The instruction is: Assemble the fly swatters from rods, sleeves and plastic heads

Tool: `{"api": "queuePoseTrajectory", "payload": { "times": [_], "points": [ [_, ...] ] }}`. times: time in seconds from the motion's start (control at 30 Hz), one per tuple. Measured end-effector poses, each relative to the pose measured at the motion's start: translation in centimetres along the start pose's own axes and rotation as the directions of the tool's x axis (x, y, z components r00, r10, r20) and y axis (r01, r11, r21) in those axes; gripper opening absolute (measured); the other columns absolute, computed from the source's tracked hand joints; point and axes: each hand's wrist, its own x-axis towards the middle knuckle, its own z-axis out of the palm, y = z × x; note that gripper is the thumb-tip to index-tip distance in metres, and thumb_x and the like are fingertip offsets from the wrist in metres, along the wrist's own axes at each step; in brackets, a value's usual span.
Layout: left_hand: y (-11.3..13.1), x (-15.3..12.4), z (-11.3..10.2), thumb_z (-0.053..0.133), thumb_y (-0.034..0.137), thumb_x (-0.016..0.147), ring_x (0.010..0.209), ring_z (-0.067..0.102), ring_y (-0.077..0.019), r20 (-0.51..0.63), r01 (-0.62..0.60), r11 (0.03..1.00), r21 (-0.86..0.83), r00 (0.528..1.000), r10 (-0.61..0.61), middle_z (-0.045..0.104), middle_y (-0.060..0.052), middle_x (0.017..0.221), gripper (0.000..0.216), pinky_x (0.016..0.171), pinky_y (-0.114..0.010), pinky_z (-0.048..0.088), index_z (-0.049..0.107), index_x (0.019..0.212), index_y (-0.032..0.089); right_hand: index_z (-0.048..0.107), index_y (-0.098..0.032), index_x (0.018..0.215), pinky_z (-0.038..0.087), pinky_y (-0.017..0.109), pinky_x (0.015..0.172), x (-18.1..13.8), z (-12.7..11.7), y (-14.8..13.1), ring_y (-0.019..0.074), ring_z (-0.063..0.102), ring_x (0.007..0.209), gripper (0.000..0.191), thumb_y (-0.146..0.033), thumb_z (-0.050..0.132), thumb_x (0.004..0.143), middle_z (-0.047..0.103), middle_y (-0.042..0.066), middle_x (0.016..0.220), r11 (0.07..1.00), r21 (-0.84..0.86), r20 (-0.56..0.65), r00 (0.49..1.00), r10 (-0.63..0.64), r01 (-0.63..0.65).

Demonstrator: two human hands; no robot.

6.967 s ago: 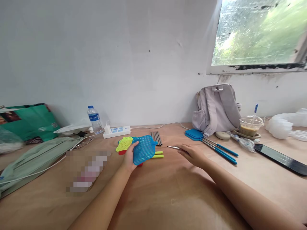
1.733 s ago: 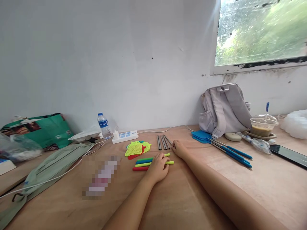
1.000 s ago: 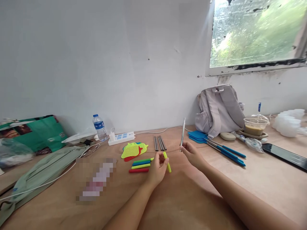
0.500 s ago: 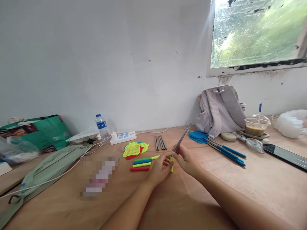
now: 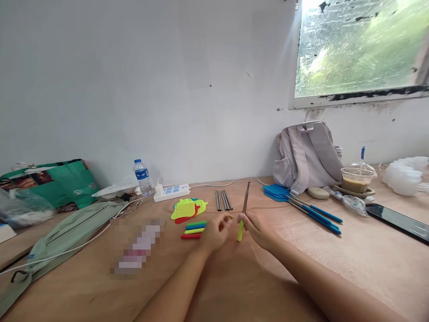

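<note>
My right hand [image 5: 254, 227] grips a thin metal rod [image 5: 246, 199] where it meets its yellow-green handle [image 5: 240, 231]. The rod stands nearly upright, leaning slightly right at the top, above the table. To its left, my left hand [image 5: 214, 230] is apart from the rod, fingers loosely curled with a gap between them and nothing visible inside. Beneath and beside that hand lie loose handles: a green and a blue one [image 5: 196, 226], a yellow-green one [image 5: 194, 231] and a red one [image 5: 191, 236]. Farther back are several metal tubes [image 5: 223, 200] and mesh fly swatter heads [image 5: 186, 210].
Blue fly swatters [image 5: 315, 212] lie at right, before a backpack [image 5: 306, 154]. A lidded drink cup [image 5: 357, 179] and a phone [image 5: 398, 221] are farther right. At left are a power strip [image 5: 172, 192], a water bottle [image 5: 142, 176] and a grey-green bag [image 5: 70, 237].
My left hand has let go of the yellow-green handle and moved left, over the loose handles. In my right hand, the rod has swung more upright.
</note>
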Motion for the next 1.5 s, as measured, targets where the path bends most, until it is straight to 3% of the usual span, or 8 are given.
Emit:
{"api": "queuePoseTrajectory", "payload": {
  "times": [0.1,0.2,0.3,0.43,0.8,1.13,1.27,1.5],
  "points": [
    [-3.3,1.0,-3.4,0.034,0.025,0.084,0.084,0.059,-0.0190,-0.202,0.126,0.985,0.121,0.974,-0.100,0.064,-0.006,0.091,0.027,0.078,-0.032,0.047,0.058,0.094,0.017,0.046,-0.020,0.094,0.040,0.024,0.056,-0.2,0.1,0.1,0.0133,0.053,0.061,0.016,-0.031,0.036,0.089,0.056,0.001,0.072,0.998,0.057,-0.051,0.999,-0.011,0.014],
    [-7.1,1.3,-7.0,0.036,0.013,0.075,0.101,0.055,-0.0231,-0.300,0.256,0.941,0.221,0.936,-0.184,0.062,-0.009,0.104,0.032,0.091,-0.038,0.041,0.059,0.097,0.016,0.038,-0.021,0.105,0.042,0.025,0.058,-0.3,0.1,0.2,0.0135,0.055,0.066,0.020,-0.028,0.039,0.087,0.057,0.004,0.087,0.995,0.097,-0.133,0.991,-0.015,0.028],
    [-9.9,1.1,-9.0,0.039,0.008,0.068,0.107,0.053,-0.0244,-0.287,0.336,0.895,0.295,0.924,-0.252,0.064,-0.007,0.105,0.035,0.096,-0.039,0.038,0.063,0.092,0.018,0.039,-0.021,0.099,0.043,0.026,0.061,-0.3,-0.1,0.5,0.0142,0.055,0.069,0.015,-0.032,0.036,0.089,0.056,0.005,0.086,0.993,0.118,-0.167,0.986,-0.004,0.024],
    [-11.7,0.9,-8.8,0.047,0.010,0.066,0.111,0.052,-0.0245,-0.204,0.356,0.862,0.361,0.932,-0.299,0.066,-0.007,0.107,0.030,0.099,-0.037,0.035,0.068,0.087,0.018,0.040,-0.021,0.078,0.040,0.025,0.056,-0.4,-0.7,0.6,0.0131,0.050,0.059,0.027,-0.036,0.024,0.093,0.050,0.000,0.069,0.979,0.197,-0.200,0.980,-0.002,0.043],
    [-11.2,0.5,-10.0,0.063,0.032,0.068,0.101,0.059,-0.0286,-0.116,0.369,0.822,0.433,0.927,-0.355,0.066,-0.010,0.108,0.036,0.087,-0.038,0.044,0.067,0.100,0.017,0.044,-0.022,0.073,0.037,0.026,0.059,-0.4,-2.9,1.2,0.0161,0.050,0.064,0.027,-0.036,0.027,0.090,0.052,0.002,0.068,0.993,-0.104,-0.281,0.956,-0.084,0.057],
    [-11.0,0.7,-9.6,0.060,0.030,0.069,0.090,0.064,-0.0270,-0.057,0.294,0.844,0.449,0.952,-0.300,0.071,-0.008,0.091,0.038,0.078,-0.034,0.048,0.065,0.104,0.016,0.050,-0.019,0.061,0.035,0.026,0.054,0.6,-3.0,4.8,0.0135,0.045,0.053,0.033,-0.035,0.034,0.086,0.046,-0.001,0.055,0.991,0.106,-0.272,0.961,-0.046,0.078],
    [-10.7,0.6,-9.6,0.052,0.033,0.077,0.095,0.062,-0.0249,-0.053,0.230,0.864,0.447,0.972,-0.231,0.069,-0.006,0.099,0.030,0.082,-0.033,0.047,0.066,0.100,0.020,0.048,-0.019,0.058,0.036,0.027,0.052,0.3,-3.1,5.5,0.0131,0.044,0.051,0.032,-0.034,0.034,0.083,0.046,0.000,0.055,0.976,0.184,-0.260,0.964,-0.064,0.114],
    [-10.0,0.5,-9.4,0.034,0.027,0.087,0.110,0.052,-0.0224,-0.226,0.210,0.882,0.421,0.966,-0.123,0.059,-0.006,0.118,0.035,0.095,-0.035,0.038,0.056,0.113,0.020,0.047,-0.020,0.053,0.035,0.027,0.047,0.0,-2.7,5.1,0.0128,0.043,0.046,0.027,-0.030,0.036,0.076,0.047,0.000,0.051,0.941,0.310,-0.155,0.984,-0.089,0.134]
  ]
}}
